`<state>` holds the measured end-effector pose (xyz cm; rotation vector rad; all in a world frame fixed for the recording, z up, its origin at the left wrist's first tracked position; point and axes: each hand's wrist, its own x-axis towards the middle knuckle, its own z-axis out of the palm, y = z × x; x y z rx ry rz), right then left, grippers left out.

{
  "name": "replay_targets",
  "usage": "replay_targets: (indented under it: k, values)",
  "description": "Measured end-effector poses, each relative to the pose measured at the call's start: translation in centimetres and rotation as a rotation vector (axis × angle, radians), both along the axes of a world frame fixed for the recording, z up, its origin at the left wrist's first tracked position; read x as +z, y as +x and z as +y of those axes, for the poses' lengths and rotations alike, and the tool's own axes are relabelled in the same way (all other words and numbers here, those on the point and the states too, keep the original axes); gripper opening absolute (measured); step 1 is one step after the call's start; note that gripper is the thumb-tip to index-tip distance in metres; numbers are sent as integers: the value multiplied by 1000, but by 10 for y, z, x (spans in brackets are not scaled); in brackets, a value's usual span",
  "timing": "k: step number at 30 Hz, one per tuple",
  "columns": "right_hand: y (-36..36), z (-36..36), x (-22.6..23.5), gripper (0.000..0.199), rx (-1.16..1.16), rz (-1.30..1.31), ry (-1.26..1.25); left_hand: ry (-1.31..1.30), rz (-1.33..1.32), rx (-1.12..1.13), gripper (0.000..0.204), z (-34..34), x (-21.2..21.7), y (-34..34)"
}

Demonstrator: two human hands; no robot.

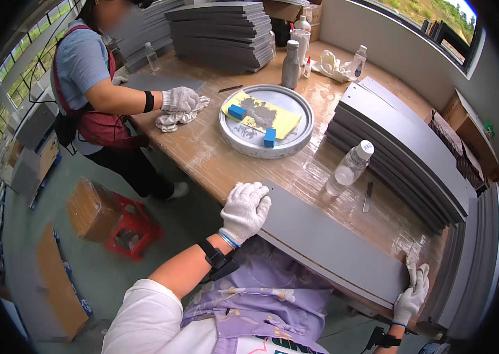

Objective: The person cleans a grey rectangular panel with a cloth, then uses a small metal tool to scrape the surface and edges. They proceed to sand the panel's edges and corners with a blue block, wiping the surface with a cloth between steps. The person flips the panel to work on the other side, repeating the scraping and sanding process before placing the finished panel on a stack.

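Note:
A long grey panel point(332, 242) lies along the near edge of the table, slanting from centre down to the right. My left hand point(245, 209), in a white knit glove, is closed round the panel's left end. At its right end is my right hand point(413, 295), also gloved, with a crumpled white cloth point(412, 259) bunched in its fingers. Its palm side is hidden. Beyond the panel stand a clear bottle with a white cap point(350, 168) and a thin metal blade point(368, 197) lying flat.
A round tray point(267, 152) holds a yellow sheet point(288, 121) smeared with grey paste and two blue blocks point(269, 138). Stacked grey panels point(403, 147) line the right; another stack point(220, 35) stands far back. A co-worker point(93, 76) wipes at the left, near a red stool point(134, 227).

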<state>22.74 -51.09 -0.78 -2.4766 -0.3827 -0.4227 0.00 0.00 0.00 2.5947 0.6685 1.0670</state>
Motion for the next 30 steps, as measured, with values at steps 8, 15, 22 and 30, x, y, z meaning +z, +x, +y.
replay_targets:
  k: [8, 15, 22, 30]
  values:
    - [-7, 15, 14, 63, -59, -11, -41, 25, -62, -80, 18, 2, -1, -2]
    - [-7, 12, 13, 62, -43, 3, -16, 70, -4, -163, 15, 8, 6, -41]
    - [-9, 15, 13, 63, -63, -13, -76, -95, 101, -75, 15, 30, 16, -74]
    - [-3, 5, 4, 62, -72, -20, -88, 32, 13, -95, 23, 16, 20, -43]
